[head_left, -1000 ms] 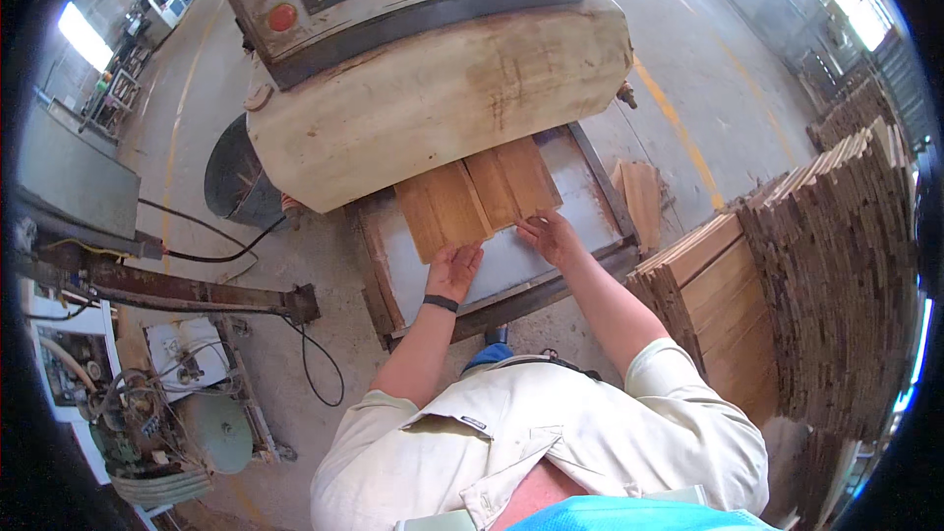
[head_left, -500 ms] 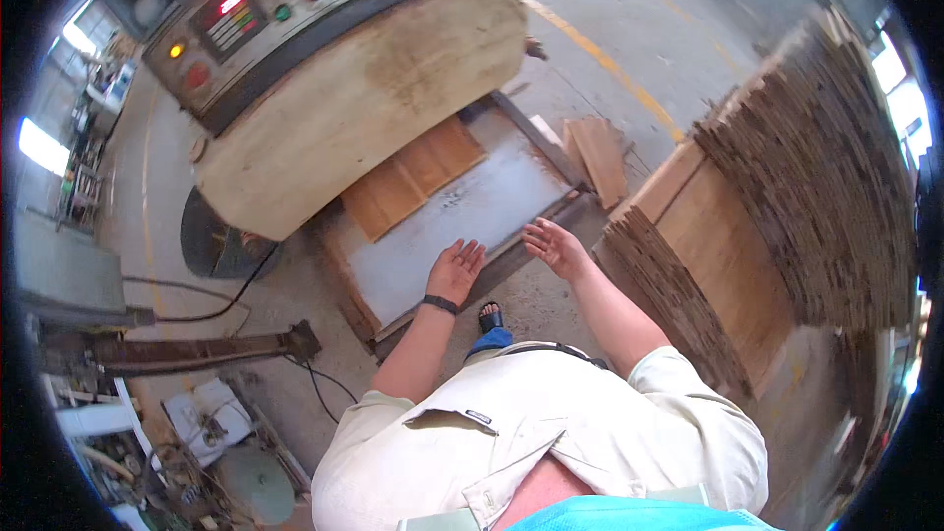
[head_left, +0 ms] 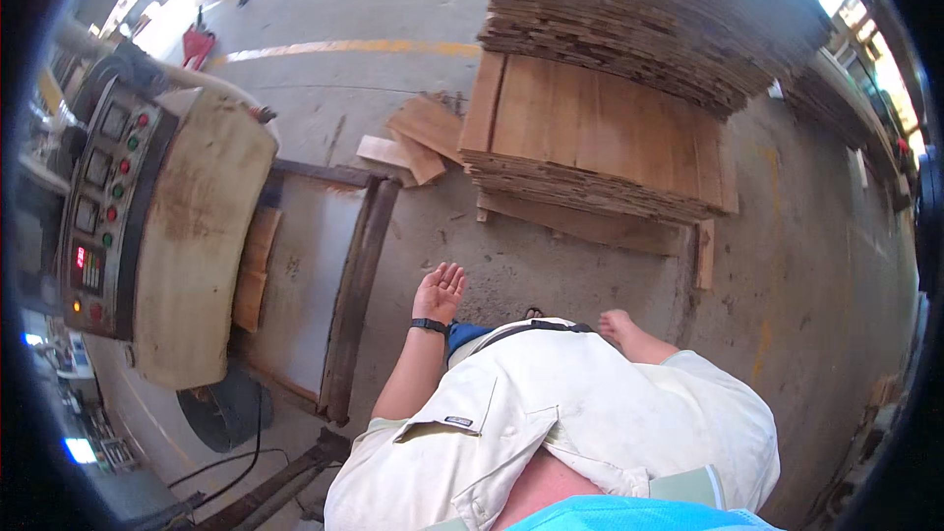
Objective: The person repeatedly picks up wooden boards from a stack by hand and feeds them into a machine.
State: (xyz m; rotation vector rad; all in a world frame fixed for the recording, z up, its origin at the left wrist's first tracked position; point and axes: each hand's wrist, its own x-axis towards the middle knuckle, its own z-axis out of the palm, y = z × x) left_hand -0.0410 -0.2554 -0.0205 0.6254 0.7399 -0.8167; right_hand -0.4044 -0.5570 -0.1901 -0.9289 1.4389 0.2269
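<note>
Hanging open and empty at 11 o'clock from the chest, the bare left hand (head_left: 440, 293), with a dark band (head_left: 429, 324) around its wrist, is showing its palm and touching nothing. At 1 o'clock the bare right hand (head_left: 618, 324) is appearing partly hidden behind the cream cloth shirt (head_left: 580, 393); nothing is showing in it, but how far its fingers are opening I cannot tell. Farther out, at 10 o'clock, the pale flat machine bed (head_left: 310, 285) is supporting the orange-brown wooden boards (head_left: 256, 270) from below, so they are lying level without a hand, partly beneath the stained cream machine hood (head_left: 197, 236). Between 12 and 1 o'clock, the low stack of broad brown boards (head_left: 600, 128) is sitting above the grey concrete floor (head_left: 551, 261) on wooden supports (head_left: 705, 256), probably for clearance. At 11 o'clock loose brown wooden pieces (head_left: 425, 128) are lying beside it, perhaps set apart as odd lengths. Beyond, the tall stack of dark-edged boards (head_left: 629, 20) is rising in flat layers, presumably for steadiness.
</note>
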